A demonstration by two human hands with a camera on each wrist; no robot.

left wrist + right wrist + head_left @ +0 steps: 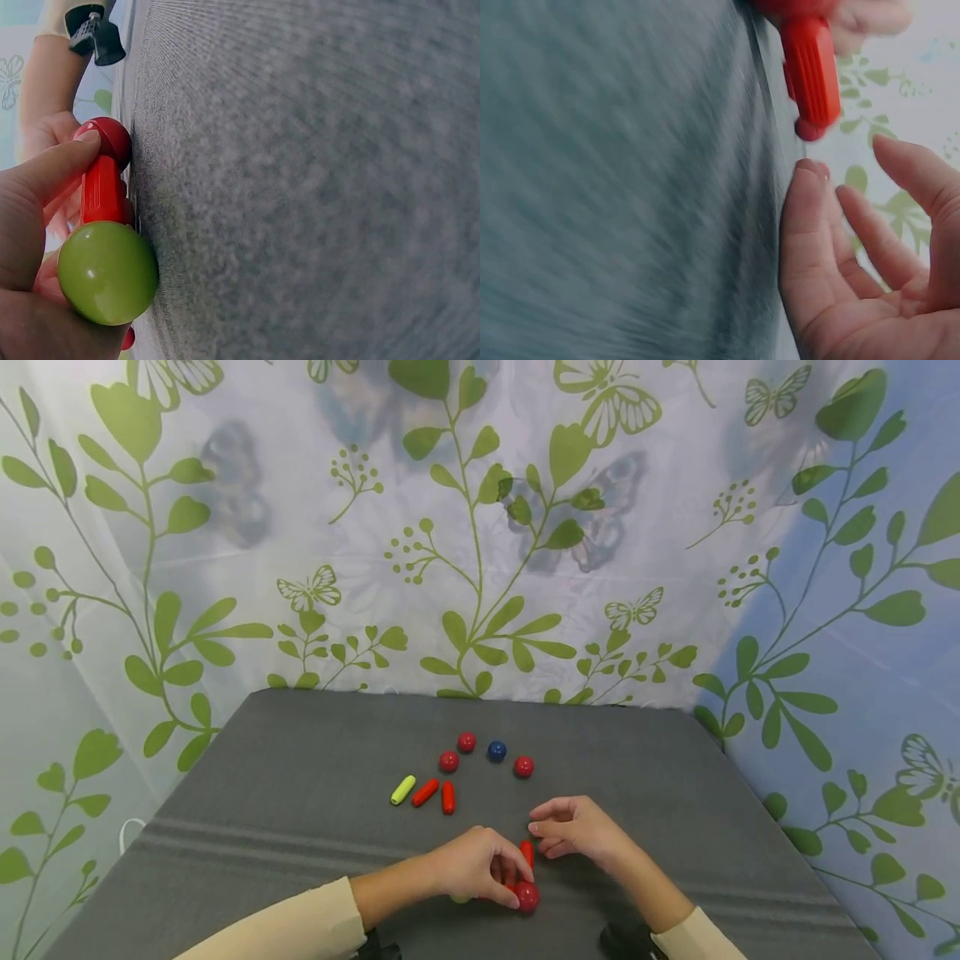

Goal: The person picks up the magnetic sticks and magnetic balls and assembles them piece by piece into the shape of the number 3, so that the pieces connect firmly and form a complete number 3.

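Observation:
My left hand [480, 864] pinches a red ball [528, 897] between thumb and fingers, low over the grey table. From that ball a red ribbed rod [103, 191] runs to a glossy green ball [109, 274], which sits by the left palm and is mostly covered in the head view. Another red rod [527, 853] points away from the red ball toward the far side. Beside its far end is my right hand [581, 835], fingers loosely bent and apart. In the right wrist view a gap shows between the fingertips [808, 195] and the rod.
Farther back on the grey cloth lie three red balls [523, 767], a blue ball [497, 751], two red rods [448, 797] and a yellow-green rod [402, 790]. Behind the table hangs a white curtain [360, 535] with green leaves and butterflies.

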